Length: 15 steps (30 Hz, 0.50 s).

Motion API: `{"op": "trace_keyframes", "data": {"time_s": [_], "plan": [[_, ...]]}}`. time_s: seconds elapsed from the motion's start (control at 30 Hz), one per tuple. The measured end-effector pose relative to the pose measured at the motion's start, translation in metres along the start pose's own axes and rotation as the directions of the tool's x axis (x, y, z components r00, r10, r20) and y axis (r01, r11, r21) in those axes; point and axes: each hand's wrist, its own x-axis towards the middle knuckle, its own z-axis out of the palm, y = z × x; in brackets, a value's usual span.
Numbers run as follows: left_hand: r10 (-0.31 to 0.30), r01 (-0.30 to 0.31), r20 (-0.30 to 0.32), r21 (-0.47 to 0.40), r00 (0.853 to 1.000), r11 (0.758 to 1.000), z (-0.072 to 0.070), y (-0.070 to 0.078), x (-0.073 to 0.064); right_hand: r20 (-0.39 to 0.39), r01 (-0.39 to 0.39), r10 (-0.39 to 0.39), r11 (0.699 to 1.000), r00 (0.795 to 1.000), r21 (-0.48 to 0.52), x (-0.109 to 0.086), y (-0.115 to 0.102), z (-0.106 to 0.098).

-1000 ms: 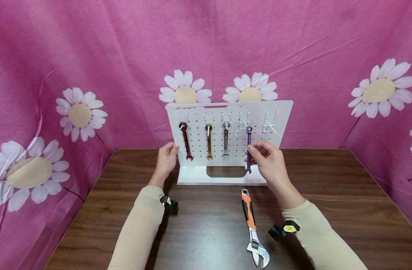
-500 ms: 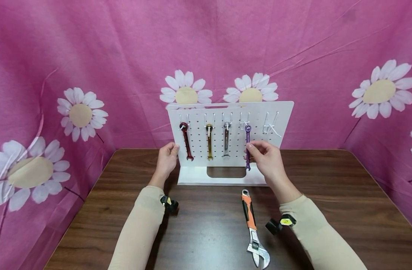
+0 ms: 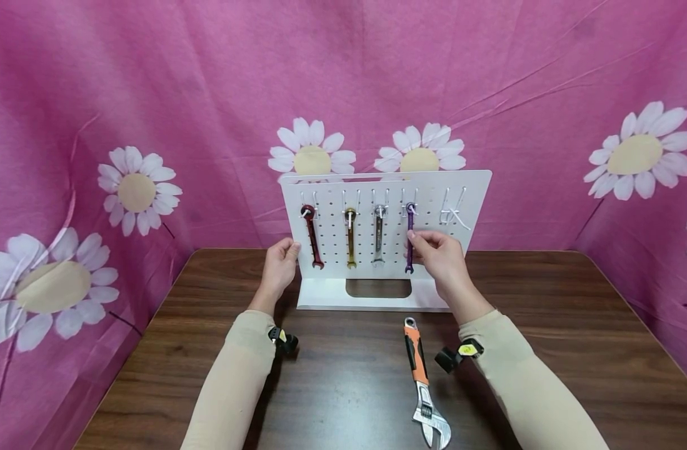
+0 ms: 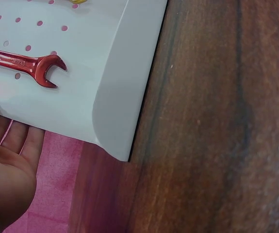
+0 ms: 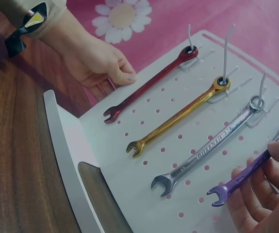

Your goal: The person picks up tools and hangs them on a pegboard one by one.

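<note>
My right hand pinches a purple combination wrench between thumb and fingers. The wrench stands upright before the white pegboard, its ring end overlapping the fourth hook from the left in the head view. In the right wrist view the ring lies at the frame's edge, partly cut off. My left hand grips the pegboard's left edge, thumb in front and fingers behind. Red, gold and silver wrenches hang by their ring ends on the hooks to the left.
An adjustable wrench with an orange and black handle lies on the wooden table in front of the board. A bare white hook sits at the board's right. Pink flowered cloth hangs behind.
My right hand has moved left and slightly up with the purple wrench, bringing its ring onto the fourth hook's place. My left hand has kept its grip on the board.
</note>
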Motion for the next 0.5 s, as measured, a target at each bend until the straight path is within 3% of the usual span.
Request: {"op": "trace_keyframes", "data": {"time_s": [0.3, 0.5], "plan": [[-0.018, 0.018, 0.002, 0.001, 1.000, 1.000, 0.000, 0.001, -0.001, -0.008, -0.033, 0.032, 0.997, 0.999, -0.069, 0.013, 0.011, 0.000], [-0.018, 0.018, 0.011, -0.001, 1.000, 1.000, 0.000, 0.000, 0.000, 0.007, -0.038, 0.038, 0.996, 0.999, -0.084, 0.011, 0.019, -0.003]]}}
